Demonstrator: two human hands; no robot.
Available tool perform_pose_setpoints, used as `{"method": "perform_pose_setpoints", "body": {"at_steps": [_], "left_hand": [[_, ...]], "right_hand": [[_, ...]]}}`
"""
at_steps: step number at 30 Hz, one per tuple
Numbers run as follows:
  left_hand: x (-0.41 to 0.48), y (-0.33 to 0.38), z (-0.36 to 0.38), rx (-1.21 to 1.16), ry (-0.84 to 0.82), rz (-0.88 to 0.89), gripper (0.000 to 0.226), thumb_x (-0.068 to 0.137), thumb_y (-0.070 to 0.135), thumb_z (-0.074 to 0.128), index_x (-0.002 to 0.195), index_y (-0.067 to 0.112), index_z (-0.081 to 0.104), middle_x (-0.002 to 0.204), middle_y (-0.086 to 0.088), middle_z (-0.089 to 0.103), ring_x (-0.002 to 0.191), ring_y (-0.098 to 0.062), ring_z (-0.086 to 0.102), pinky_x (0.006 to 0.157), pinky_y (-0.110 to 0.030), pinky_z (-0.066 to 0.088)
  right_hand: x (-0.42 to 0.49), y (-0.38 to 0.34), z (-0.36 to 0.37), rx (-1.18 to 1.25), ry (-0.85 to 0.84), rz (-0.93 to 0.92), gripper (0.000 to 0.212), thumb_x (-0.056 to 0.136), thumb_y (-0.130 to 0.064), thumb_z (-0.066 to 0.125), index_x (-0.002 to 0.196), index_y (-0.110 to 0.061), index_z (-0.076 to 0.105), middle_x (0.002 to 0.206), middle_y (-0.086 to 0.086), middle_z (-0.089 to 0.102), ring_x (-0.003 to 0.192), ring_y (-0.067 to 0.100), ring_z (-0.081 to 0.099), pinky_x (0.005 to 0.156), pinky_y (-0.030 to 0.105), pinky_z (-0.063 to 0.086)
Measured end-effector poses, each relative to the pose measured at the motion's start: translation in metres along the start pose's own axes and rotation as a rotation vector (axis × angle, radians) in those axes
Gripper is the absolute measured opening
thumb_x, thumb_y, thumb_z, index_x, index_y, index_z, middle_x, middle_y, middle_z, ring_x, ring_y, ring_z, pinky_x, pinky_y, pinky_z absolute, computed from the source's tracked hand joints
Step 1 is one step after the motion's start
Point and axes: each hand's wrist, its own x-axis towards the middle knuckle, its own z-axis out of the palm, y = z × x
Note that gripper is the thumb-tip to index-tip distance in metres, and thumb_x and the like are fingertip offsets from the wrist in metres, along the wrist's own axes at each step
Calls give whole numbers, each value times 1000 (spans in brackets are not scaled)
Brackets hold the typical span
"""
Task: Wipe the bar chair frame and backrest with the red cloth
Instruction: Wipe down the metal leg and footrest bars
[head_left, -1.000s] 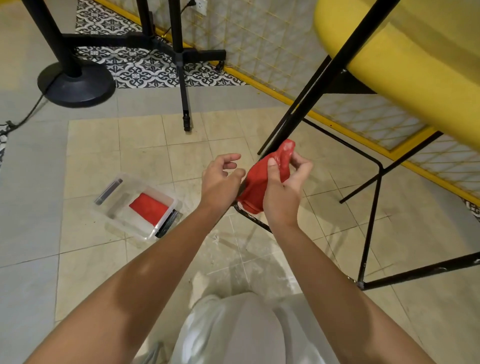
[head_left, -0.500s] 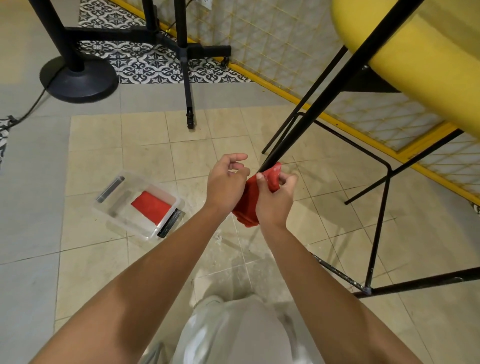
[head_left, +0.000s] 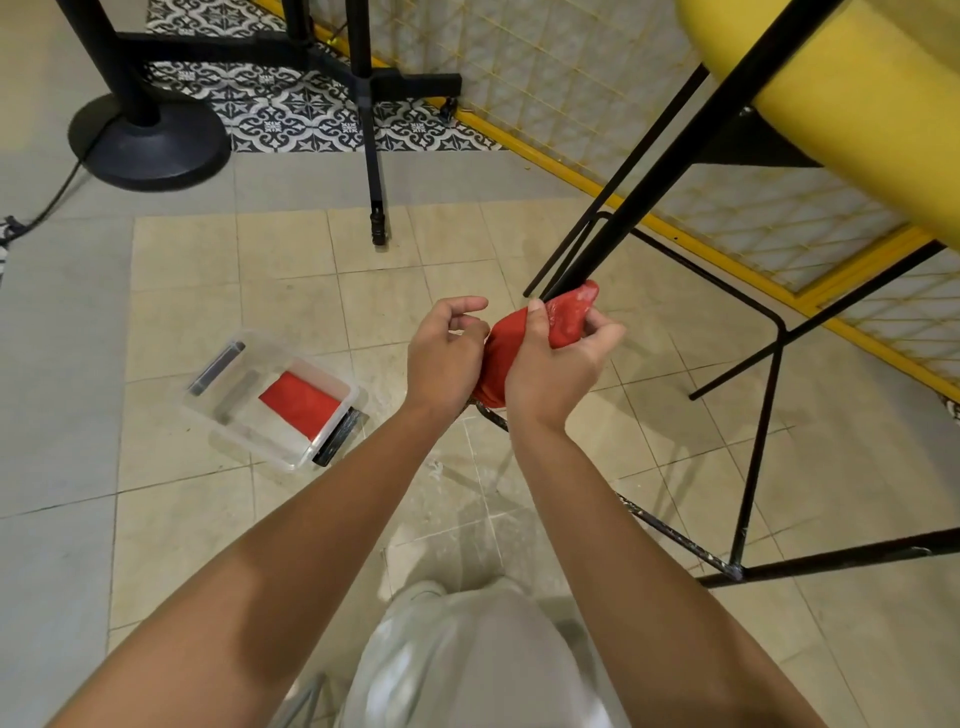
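The bar chair has a yellow seat at the top right and a black metal frame with thin legs and a footrest bar. My right hand grips the red cloth, which is bunched around the lower part of the slanted front leg. My left hand is beside it on the left, fingers curled, touching the cloth's lower end; whether it actually holds the cloth is unclear. The leg's foot is hidden behind the cloth and hands.
A clear plastic box with another red cloth inside sits on the tiled floor to the left. A black round stand base and a tripod leg stand at the back. A yellow-framed mesh panel runs behind the chair.
My right hand slid the cloth down the leg and then slightly back up. My left hand stayed close beside it. The camera shifted a little.
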Motion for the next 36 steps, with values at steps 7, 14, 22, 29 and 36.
{"method": "perform_pose_setpoints", "body": {"at_steps": [7,14,22,29,36], "left_hand": [[-3,-2,-5,41,-3,9,23,90,12,49,99,30,60,76,10,49,69,-4,48,63,-12,41],[1,-2,2,52,-17,5,22,91,15,49,103,28,61,89,8,55,76,-1,51,66,-11,37],[7,-9,1,62,8,11,22,90,13,49,102,27,61,86,11,54,74,1,51,67,-10,39],[17,-29,-3,91,23,-23,22,90,13,49,102,26,62,90,12,56,70,1,50,58,3,36],[23,-39,-3,86,20,-61,22,89,13,50,102,26,62,90,12,56,82,-1,53,72,-12,39]], "right_hand": [[1,17,-9,-127,-134,87,33,81,-14,71,96,-18,42,94,-4,54,82,7,55,61,-1,38],[16,-9,-29,100,-206,48,25,82,-20,72,99,-24,54,103,-4,63,99,8,61,86,21,50],[4,37,-33,-122,-353,127,26,85,-10,65,109,-18,58,106,-4,64,101,7,59,94,32,48],[-2,76,-12,-196,-336,334,20,85,-13,66,103,-16,57,90,-7,62,88,13,60,88,34,49],[2,85,-7,-300,-415,427,23,85,-14,67,102,-21,53,103,2,64,98,23,61,93,41,49]]}}
